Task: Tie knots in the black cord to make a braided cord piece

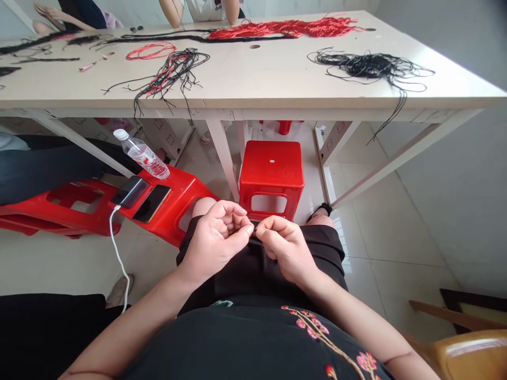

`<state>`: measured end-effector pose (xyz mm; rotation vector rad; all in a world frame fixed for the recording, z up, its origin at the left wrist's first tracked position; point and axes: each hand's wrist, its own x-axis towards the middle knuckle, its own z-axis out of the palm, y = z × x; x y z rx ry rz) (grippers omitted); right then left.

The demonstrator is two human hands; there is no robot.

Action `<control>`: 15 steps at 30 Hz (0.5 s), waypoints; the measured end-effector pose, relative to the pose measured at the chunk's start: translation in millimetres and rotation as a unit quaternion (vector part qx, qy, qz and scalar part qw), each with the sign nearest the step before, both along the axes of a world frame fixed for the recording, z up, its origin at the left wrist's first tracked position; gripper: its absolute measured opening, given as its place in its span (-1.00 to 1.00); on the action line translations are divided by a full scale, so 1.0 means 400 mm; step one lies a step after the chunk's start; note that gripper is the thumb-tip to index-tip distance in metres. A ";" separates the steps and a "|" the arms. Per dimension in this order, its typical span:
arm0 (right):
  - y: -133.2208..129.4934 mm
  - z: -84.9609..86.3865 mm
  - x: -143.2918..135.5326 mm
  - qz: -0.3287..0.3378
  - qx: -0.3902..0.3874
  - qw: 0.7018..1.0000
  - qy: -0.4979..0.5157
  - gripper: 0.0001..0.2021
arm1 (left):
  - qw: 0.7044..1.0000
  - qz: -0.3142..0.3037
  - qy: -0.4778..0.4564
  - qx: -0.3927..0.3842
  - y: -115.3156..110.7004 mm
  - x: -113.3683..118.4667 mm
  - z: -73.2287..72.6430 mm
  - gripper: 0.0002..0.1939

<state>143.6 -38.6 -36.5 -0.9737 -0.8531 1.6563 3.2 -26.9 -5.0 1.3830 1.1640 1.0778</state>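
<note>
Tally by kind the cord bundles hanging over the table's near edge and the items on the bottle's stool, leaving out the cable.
Black cord bundle: 1
Black-and-red cord bundle: 1
Bottle: 1
Flat dark devices: 2
Total: 5

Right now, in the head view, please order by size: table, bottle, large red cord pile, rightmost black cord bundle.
1. Table
2. Red cord pile and black cord bundle: too alike to rank
3. Bottle

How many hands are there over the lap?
2: the left hand and the right hand, fingertips close together above the lap. No others seem hidden there.
</note>
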 end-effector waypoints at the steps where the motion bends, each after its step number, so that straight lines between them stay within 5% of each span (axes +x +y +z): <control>1: 0.002 -0.002 0.001 0.015 -0.033 0.999 0.032 -0.84 | 1.000 0.006 0.009 0.018 0.000 0.003 -0.006 -0.82; 6: 0.000 -0.011 -0.008 0.024 -0.079 0.993 0.088 -0.78 | 0.996 -0.012 0.065 0.053 -0.011 0.001 -0.019 -0.83; 11: -0.009 -0.033 -0.030 0.049 -0.087 0.993 0.067 -0.62 | 0.985 -0.061 0.148 0.059 -0.017 -0.028 0.015 -0.87; 15: -0.016 -0.045 -0.050 0.051 -0.023 0.998 0.009 -0.53 | 0.966 -0.060 0.223 0.117 -0.033 -0.042 0.022 -0.76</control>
